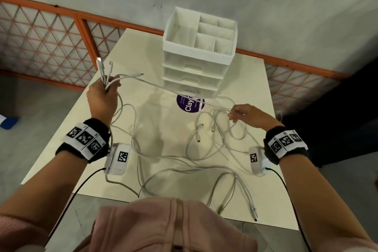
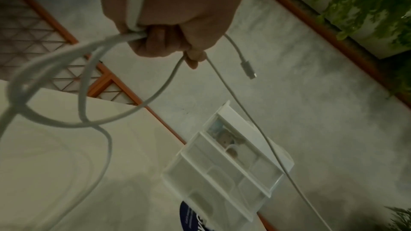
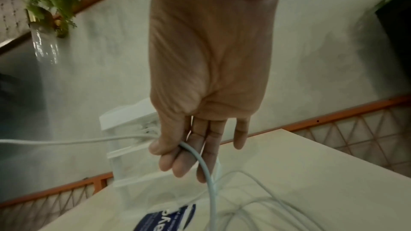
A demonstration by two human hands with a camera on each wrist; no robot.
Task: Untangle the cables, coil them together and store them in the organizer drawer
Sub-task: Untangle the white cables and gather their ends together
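Observation:
Several white cables (image 1: 163, 161) lie tangled in loops on the cream table (image 1: 245, 80). My left hand (image 1: 102, 94) is raised over the table's left side and grips a bundle of cable ends (image 1: 102, 69), connectors sticking up; in the left wrist view the fist (image 2: 169, 41) is closed round the strands (image 2: 93, 48). One cable (image 1: 163, 88) runs taut from it to my right hand (image 1: 241, 112), which pinches it between thumb and fingers (image 3: 177, 154) above the tangle. The white organizer (image 1: 198, 53) stands at the table's far side with its drawers closed.
A round purple sticker (image 1: 189, 105) lies on the table in front of the organizer. Cable ends (image 1: 253, 210) hang near the table's front edge. An orange lattice railing (image 1: 51, 35) and a grey wall stand behind the table. Grey floor lies to the left.

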